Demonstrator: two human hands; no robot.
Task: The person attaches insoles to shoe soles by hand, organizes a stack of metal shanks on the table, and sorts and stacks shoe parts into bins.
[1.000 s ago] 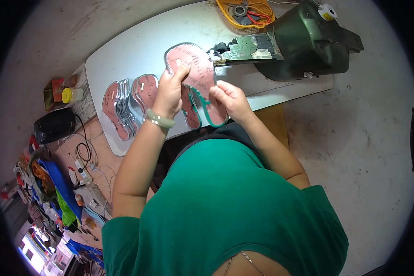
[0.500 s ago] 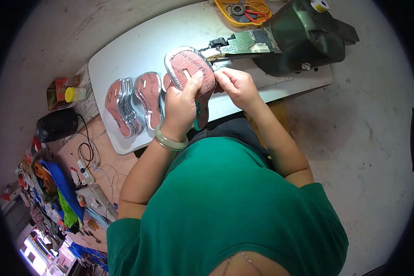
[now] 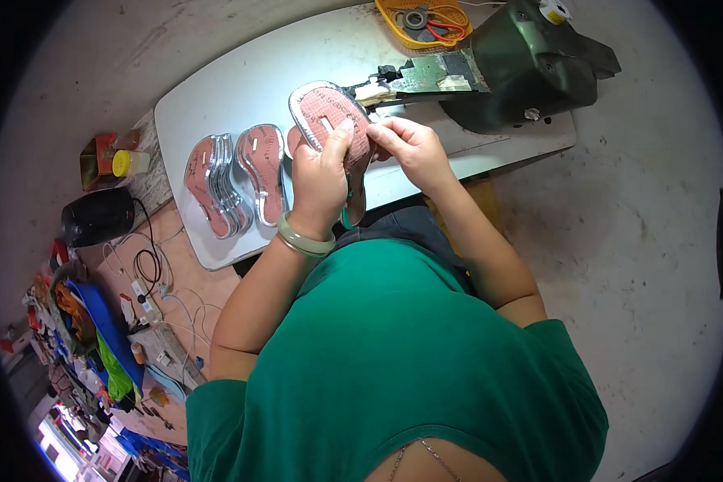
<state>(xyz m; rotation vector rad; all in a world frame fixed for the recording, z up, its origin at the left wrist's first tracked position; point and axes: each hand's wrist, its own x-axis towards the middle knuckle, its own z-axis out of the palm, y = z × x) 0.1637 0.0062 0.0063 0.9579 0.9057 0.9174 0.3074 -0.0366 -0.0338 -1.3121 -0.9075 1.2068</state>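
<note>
My left hand (image 3: 321, 177), with a pale bangle at the wrist, grips a shoe insole (image 3: 317, 100) by its middle, thumb across the face. The insole has a pinkish-brown face with dark markings, a small white slot and a silver folded rim; a bit of green shows at its lower end. My right hand (image 3: 414, 153) is closed at the insole's right edge, fingers pinching there; the exact spot is partly hidden. On the table to the left lie a fanned stack of insoles (image 3: 209, 185) and a second pile of insoles (image 3: 263, 173).
A dark green sewing machine (image 3: 522, 72) with a long arm stands on the white table (image 3: 241, 104), just beyond my hands. At the back is a yellow basket (image 3: 390, 24) holding red-handled scissors. To the left are a yellow-lidded jar (image 3: 128, 164), a black device (image 3: 98, 217) and cables.
My right hand has shifted slightly up and left along the insole's edge. My left hand has moved a little to the right, still holding the insole.
</note>
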